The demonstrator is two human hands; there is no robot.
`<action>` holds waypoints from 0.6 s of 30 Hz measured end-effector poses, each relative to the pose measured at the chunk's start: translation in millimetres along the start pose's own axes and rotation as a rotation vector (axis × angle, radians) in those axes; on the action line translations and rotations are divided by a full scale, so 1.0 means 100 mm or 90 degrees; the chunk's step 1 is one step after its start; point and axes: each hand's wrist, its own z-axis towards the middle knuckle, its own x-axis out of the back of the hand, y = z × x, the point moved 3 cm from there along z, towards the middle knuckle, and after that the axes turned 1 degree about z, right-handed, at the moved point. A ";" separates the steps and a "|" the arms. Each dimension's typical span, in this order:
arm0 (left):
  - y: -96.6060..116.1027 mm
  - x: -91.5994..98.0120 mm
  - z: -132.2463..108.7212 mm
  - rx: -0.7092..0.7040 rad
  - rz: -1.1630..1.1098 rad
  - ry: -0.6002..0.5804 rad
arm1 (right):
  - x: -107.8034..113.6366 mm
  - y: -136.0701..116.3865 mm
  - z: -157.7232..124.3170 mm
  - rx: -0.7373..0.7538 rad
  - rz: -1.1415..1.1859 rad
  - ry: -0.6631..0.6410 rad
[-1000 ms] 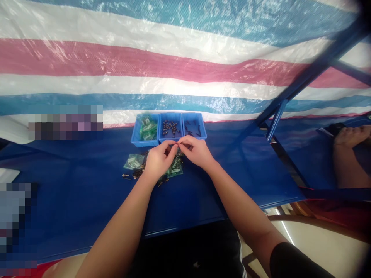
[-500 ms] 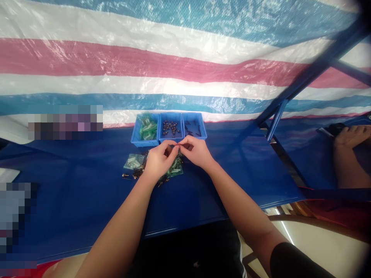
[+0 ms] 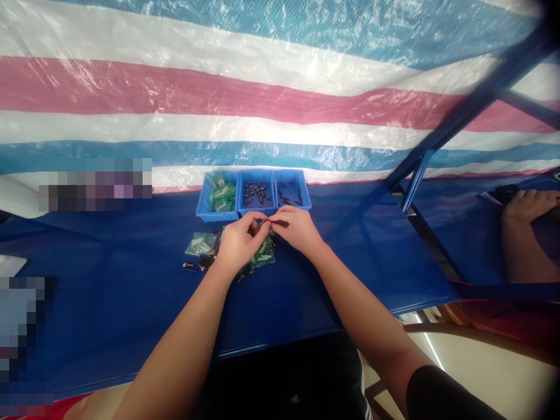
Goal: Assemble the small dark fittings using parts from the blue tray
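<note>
blue bins (image 3: 217, 217), three abreast, left hand (image 3: 240, 238) touching right hand (image 3: 298, 229)

A plastic sheet (image 3: 280, 105) with red, white and blue stripes is hanging behind the blue table (image 3: 131, 280). On the right, a blue metal bar (image 3: 464, 112) is slanting, and another person's arm (image 3: 522, 248) is showing past it. Pale floor (image 3: 472, 367) is peeking out below.

On table (image 3: 166, 303), before sheet (image 3: 175, 93), are lined up L bin (image 3: 216, 217) w/ packets (image 3: 224, 195) in it, ctr bin (image 3: 251, 211) w/ screws (image 3: 261, 189), R bin (image 3: 291, 175) w/ small pcs (image 3: 300, 196). Nearer, parts pile (image 3: 208, 261) is flanked by bags (image 3: 201, 244) & partly covered by L hand (image 3: 240, 238); R hand (image 3: 295, 227) is placed to R.
</note>
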 end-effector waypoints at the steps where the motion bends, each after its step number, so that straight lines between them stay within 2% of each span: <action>1: 0.00 0.00 0.00 -0.002 0.002 0.000 | 0.00 0.00 0.00 0.001 0.002 0.006; 7: 0.00 0.00 0.01 -0.002 0.039 0.009 | 0.02 -0.01 0.01 -0.041 0.033 -0.006; 12: -0.01 0.01 0.01 0.025 0.054 0.019 | 0.03 -0.02 0.01 -0.053 0.057 0.029; 18: -0.03 0.00 0.02 0.013 0.059 0.014 | 0.03 -0.03 0.01 -0.046 0.070 0.049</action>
